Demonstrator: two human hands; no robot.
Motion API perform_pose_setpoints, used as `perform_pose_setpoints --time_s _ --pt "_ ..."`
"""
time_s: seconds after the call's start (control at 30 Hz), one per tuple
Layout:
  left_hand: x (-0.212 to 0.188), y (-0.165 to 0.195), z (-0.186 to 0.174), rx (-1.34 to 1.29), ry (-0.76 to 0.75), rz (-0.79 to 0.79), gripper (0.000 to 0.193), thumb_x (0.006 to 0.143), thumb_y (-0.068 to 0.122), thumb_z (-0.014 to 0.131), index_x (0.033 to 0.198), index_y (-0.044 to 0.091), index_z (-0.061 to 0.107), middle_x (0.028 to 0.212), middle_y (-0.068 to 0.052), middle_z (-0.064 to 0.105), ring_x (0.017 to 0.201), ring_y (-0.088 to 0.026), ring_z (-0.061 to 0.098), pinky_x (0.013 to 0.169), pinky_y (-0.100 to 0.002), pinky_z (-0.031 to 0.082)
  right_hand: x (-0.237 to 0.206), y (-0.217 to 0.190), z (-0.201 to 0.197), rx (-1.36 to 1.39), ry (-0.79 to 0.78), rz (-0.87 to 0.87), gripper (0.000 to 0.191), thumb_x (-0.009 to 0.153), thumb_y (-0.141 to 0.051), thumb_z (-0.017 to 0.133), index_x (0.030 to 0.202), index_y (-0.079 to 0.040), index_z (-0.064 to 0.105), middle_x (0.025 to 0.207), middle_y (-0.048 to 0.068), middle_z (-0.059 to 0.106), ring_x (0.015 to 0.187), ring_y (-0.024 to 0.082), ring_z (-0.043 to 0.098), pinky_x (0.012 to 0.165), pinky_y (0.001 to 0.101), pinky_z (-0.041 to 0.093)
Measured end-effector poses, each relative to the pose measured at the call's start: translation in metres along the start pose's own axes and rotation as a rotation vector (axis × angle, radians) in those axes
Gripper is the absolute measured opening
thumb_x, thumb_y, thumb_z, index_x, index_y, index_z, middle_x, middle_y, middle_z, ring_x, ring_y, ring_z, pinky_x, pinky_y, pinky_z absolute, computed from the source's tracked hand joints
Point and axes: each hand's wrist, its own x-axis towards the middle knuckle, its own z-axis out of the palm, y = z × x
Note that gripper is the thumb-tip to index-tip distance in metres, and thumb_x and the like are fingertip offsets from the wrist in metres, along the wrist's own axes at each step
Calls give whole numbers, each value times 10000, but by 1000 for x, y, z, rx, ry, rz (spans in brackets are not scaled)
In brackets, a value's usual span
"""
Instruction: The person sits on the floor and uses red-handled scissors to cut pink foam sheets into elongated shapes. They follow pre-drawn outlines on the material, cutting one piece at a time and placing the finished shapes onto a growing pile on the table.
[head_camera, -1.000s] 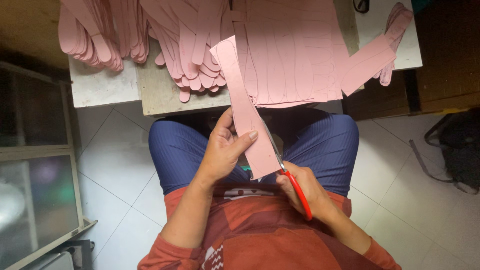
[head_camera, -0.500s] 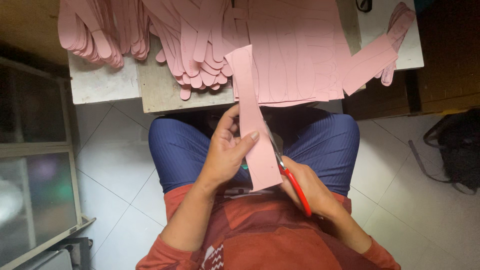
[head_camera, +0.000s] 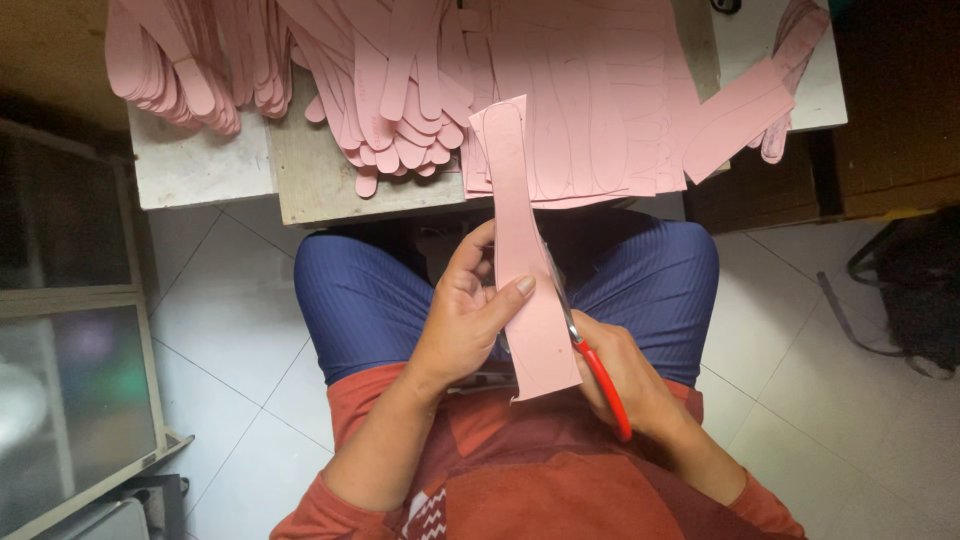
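Left hand: clasping long pink insole-shaped strip, thumb across its face, over lap between blue-trousered thighs. Right hand: clenched around red-handled scissors, blades meeting strip's right edge. Low table ahead: bearing pink marked sheet and heaped cut pink insole pieces. Containers: none discernible.

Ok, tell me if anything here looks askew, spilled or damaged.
Nothing is damaged or spilled. The left hand holds a pink strip while the right hand works red-handled scissors along its edge. Only oddity: one pink cut piece lies slanted, overhanging the table edge at upper right.
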Motion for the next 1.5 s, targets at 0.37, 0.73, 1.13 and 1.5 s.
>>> perform_pose_setpoints --time_s 0.37,0.73,1.13,1.5 --pt "2 0 -4 22 8 7 602 963 -27 646 1506 25 393 1296 -103 598 1155 -153 629 973 -328 584 -5 21 12 -50 86 -48 203 861 -22 520 1033 4 624 756 170 697 695 298 716 637 343 554" --pt "4 21 -3 142 65 -10 533 989 -1 614 1483 17 416 1080 -81 633 806 -106 704 634 -240 596 -2 17 5 17 -30 46 244 915 -134 595 1123 -10 633 879 131 749 785 203 741 720 327 567" --pt "-9 -1 6 133 58 -17 722 993 -20 661 1639 67 349 1095 -18 576 793 -56 642 625 -188 521 0 -5 -4 191 -68 1 447 940 -244 583 1313 4 596 1074 104 762 919 154 724 786 308 568" --pt "-7 -10 2 22 27 -16 720 985 -14 649 1624 74 329 1052 -33 635 801 -67 667 611 -200 556 -6 11 13 98 71 139 312 870 -150 657 1154 -21 654 776 58 753 677 111 695 608 293 560"
